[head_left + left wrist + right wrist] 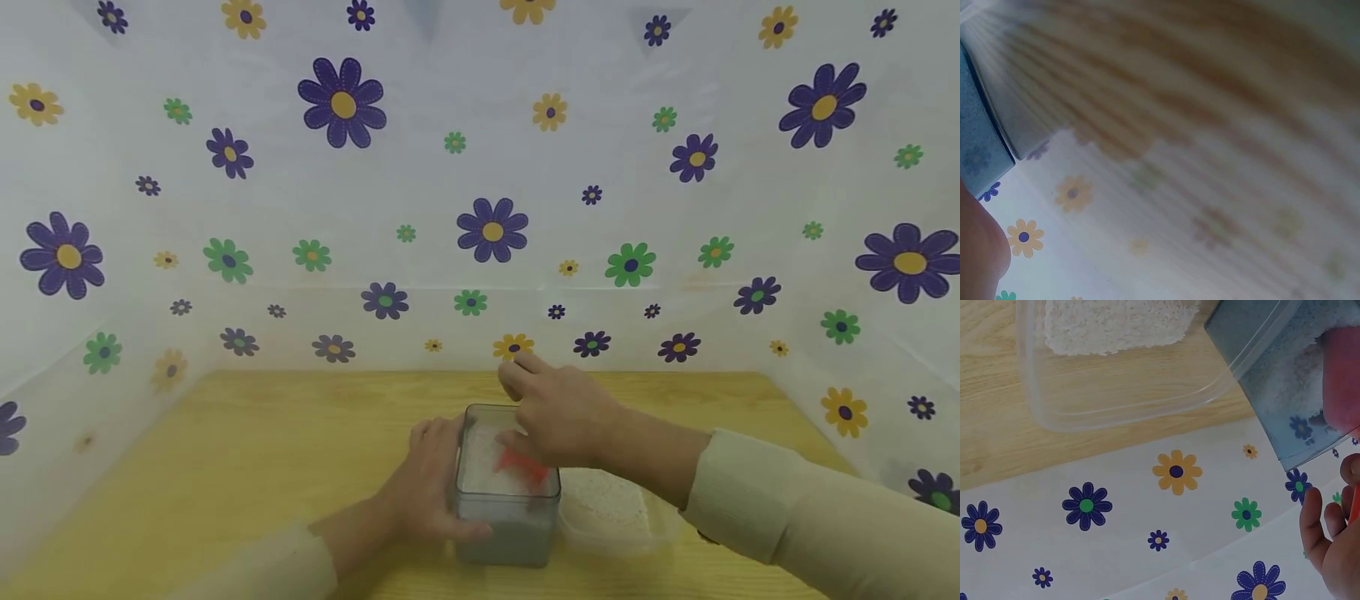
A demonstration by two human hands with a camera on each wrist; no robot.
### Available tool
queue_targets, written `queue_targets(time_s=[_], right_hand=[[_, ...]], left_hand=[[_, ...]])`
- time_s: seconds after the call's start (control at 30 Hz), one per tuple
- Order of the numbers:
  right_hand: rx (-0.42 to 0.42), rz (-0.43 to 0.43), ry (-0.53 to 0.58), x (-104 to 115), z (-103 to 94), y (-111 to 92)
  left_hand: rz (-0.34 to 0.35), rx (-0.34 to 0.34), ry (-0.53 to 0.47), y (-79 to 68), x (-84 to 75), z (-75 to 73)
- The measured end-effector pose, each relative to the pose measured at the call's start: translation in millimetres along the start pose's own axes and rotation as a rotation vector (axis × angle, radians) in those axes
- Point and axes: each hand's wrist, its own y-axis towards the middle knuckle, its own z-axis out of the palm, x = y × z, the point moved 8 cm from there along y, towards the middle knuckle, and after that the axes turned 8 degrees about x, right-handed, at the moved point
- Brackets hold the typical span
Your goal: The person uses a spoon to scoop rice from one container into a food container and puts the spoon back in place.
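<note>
A tall see-through grey-blue container point(504, 529) of white rice stands on the table in front of me. My left hand point(429, 483) holds it from the left side, the thumb lying across its front face. Over the opening, my right hand point(566, 412) grips the handle of a red scoop point(525, 468). The scoop's bowl is inside the container, among the grains, and shows through the wall in the right wrist view as a red shape point(1342, 381). In the left wrist view, only the thumb point(982, 250) and a container corner point(985, 162) appear.
Right beside the container sits a low clear plastic tub point(600, 542) with white rice point(1116, 325) in it, under my right forearm. The wooden table point(262, 467) is bordered by white flower-printed sheeting point(420, 183) at the back and both sides.
</note>
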Motion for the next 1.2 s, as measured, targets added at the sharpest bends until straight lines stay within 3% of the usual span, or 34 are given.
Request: queue_targets(time_s=[0.43, 0.67, 0.93, 1.2], right_hand=[[-0.006, 0.209, 0.14, -13, 11.4, -12], [-0.024, 0.317, 0.22, -17, 13.8, -19], [0.004, 0.456, 0.423, -29, 27.5, -31], [-0.024, 0.49, 0.533, -35, 34.8, -39]], left_hand=[[-0.005, 0.027, 0.008, 0.0, -1.9, -1.5], [0.023, -0.003, 0.012, -0.7, -3.1, -0.8], [0.02, 0.004, 0.022, -2.3, -5.5, -1.5], [0.012, 0.014, 0.002, -0.6, -5.3, -2.1]])
